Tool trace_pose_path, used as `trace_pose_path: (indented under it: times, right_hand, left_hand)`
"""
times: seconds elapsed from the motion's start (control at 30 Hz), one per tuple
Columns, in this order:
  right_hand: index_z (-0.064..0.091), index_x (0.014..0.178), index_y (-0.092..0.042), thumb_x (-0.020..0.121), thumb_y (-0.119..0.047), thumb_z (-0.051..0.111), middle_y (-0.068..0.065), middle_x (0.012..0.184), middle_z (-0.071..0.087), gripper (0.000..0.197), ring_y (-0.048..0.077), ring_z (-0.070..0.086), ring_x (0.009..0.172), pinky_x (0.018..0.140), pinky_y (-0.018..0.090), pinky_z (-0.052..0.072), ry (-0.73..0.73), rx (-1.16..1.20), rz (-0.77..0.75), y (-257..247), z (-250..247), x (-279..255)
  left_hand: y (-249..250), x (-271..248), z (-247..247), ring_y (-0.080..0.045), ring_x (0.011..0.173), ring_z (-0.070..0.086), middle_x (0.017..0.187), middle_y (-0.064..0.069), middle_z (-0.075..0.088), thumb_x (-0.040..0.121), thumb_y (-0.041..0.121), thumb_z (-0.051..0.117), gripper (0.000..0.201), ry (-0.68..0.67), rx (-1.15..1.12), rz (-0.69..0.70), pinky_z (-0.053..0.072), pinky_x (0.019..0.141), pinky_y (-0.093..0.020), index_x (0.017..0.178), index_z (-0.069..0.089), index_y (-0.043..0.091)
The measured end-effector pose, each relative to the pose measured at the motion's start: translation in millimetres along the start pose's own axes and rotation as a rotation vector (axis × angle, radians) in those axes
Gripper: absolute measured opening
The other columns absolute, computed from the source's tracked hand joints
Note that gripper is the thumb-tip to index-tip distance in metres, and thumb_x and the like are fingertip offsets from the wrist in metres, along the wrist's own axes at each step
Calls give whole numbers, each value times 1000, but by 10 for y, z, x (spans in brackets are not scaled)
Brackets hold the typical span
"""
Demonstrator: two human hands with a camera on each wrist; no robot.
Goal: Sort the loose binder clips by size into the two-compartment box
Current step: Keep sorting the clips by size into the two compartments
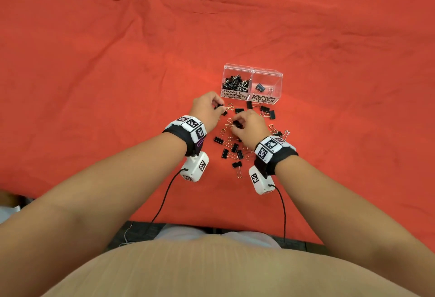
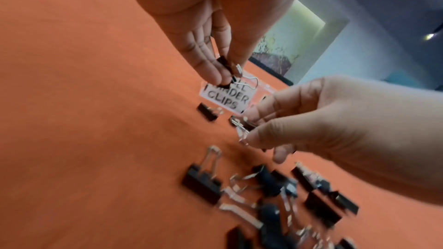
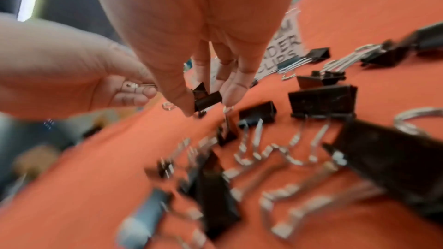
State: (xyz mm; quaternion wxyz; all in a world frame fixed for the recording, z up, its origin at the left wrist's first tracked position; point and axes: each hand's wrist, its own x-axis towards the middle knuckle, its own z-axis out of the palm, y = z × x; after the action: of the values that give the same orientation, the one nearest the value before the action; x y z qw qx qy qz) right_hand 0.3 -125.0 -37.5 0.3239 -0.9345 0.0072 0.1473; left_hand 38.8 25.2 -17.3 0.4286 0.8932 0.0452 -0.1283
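A clear two-compartment box (image 1: 252,70) stands on the red cloth, labelled SMALL BINDER CLIPS on the left and MEDIUM BINDER CLIPS on the right. The small side holds several black clips (image 1: 236,82); the medium side holds one (image 1: 260,87). My left hand (image 1: 207,110) pinches a small black clip (image 2: 226,72) just in front of the small label (image 2: 227,97). My right hand (image 1: 249,127) pinches another small black clip (image 3: 206,99) above the pile. Loose black clips (image 1: 231,149) lie scattered below and right of the hands.
More loose clips (image 1: 267,111) lie right in front of the medium compartment. The red cloth (image 1: 94,84) spreads wrinkled to the left, right and behind the box. Camera cables (image 1: 162,202) trail from both wrists toward my body at the table's near edge.
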Motion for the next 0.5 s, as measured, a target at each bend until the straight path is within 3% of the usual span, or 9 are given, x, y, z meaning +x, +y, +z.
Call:
trace_pose_path:
  times: [0.1,0.17,0.2,0.3,0.4,0.5]
  right_hand:
    - [70,101,-13,82,-20,65,4,96,66,20,18,61,81,70,23,48,114,313,157,12,-202,-36]
    - [69,93,-11,87,-17,60,1,87,67,13,17,65,67,53,16,49,165,611,324,34,-353,-46]
    - [68,91,-9,89,-16,57,1,83,64,12,15,64,62,51,14,49,189,764,412,58,-420,-43]
    - [60,82,-3,89,-5,52,10,84,57,10,17,60,67,68,27,55,286,1196,550,123,-628,-35]
    - [57,82,-3,92,-5,49,10,87,58,12,19,59,77,73,30,56,334,1266,545,215,-838,8]
    - [63,90,-4,93,-6,51,6,95,64,12,18,61,80,83,31,53,325,956,475,269,-1026,129]
  left_hand:
    - [283,96,31,-9,68,54,84,0,64,84,15,67,6,-6,-23,72,44,66,-19,89,65,11]
    - [461,182,92,-15,73,62,83,-3,67,84,15,66,3,-35,-68,87,53,69,-27,85,64,13]
    - [533,239,140,-20,77,66,82,-4,68,85,15,65,4,-52,-78,89,56,72,-34,82,62,14]
    - [734,391,279,-22,79,68,80,-3,70,86,16,62,7,-119,-5,89,57,76,-39,80,63,13]
    - [888,513,364,-24,85,71,85,-4,72,89,13,56,17,-171,-3,49,59,77,-42,73,60,17]
    - [1000,539,381,-23,84,68,92,-3,67,92,15,56,11,-208,-44,19,59,78,-36,84,63,17]
